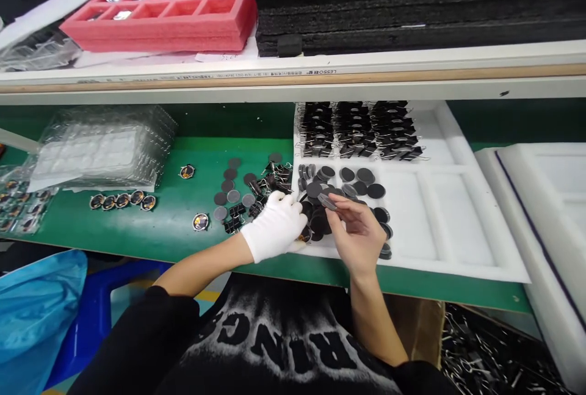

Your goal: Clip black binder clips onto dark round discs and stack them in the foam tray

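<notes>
My right hand, bare, pinches a thin dark grey disc between thumb and fingers, above a pile of similar discs on a white foam tray. My left hand wears a white glove and has its fingers curled at the tray's left edge. Partly hidden beneath that hand, a small round watch movement with gold-coloured parts shows by its thumb. Black binder clips lie heaped just beyond the glove, with loose grey discs to their left on the green table.
Rows of binder clips fill the tray's back compartment. Several watch movements and stacked clear plastic trays sit at left. A shelf overhangs the back, bearing red foam trays and black foam sheets. White foam trays stand right.
</notes>
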The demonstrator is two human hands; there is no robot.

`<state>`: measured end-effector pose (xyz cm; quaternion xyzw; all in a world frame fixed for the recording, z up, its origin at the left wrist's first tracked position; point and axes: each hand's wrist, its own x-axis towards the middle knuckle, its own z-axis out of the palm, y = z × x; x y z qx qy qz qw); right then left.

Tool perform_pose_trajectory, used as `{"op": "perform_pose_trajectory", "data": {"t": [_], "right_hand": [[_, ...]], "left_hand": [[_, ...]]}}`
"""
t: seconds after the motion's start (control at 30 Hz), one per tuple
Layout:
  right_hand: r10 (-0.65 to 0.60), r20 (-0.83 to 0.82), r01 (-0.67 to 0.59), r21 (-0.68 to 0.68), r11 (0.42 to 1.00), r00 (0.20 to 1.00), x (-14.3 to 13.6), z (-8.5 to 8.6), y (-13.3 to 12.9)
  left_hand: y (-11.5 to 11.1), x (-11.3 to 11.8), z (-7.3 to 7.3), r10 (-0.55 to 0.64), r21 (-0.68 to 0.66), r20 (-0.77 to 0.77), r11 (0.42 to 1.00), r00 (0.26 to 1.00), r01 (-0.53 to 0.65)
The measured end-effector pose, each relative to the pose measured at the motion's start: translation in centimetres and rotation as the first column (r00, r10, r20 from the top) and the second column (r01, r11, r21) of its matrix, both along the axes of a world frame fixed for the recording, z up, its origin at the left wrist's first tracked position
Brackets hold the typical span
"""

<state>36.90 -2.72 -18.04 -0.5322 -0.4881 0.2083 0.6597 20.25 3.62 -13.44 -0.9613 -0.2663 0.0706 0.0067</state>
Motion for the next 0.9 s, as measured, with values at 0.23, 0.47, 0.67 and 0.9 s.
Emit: {"op": "perform_pose_trajectory", "data": {"t": [0.23, 0.47, 0.67, 0.9], "right_hand": [[-0.265, 0.531, 0.135, 0.271, 0.953, 0.805, 1.6, -0.8, -4.7], [-0.306, 0.551, 0.083, 0.392, 0.916, 0.776, 1.4, -2.5, -7.9], [-0.161, 0.704, -0.131, 0.341, 0.931, 0.692, 0.9, -1.6, -5.8], [-0.052, 0.783, -0.212, 0.231, 0.950, 0.620, 0.2, -1.0, -4.1]], "left_hand": [[-1.0, 0.9, 0.2, 0.070, -0.048, 0.025, 0.996, 0.997, -0.069], [-1.5, 0.4, -0.2, 0.295, -0.349, 0.437, 0.926, 0.850, -0.142], [-2.0, 0.0, 1.1, 0.762, -0.836, 0.412, 0.534, 0.499, -0.126], [-3.2, -1.6, 0.8, 0.809, -0.922, 0.372, 0.380, 0.455, 0.079]]}}
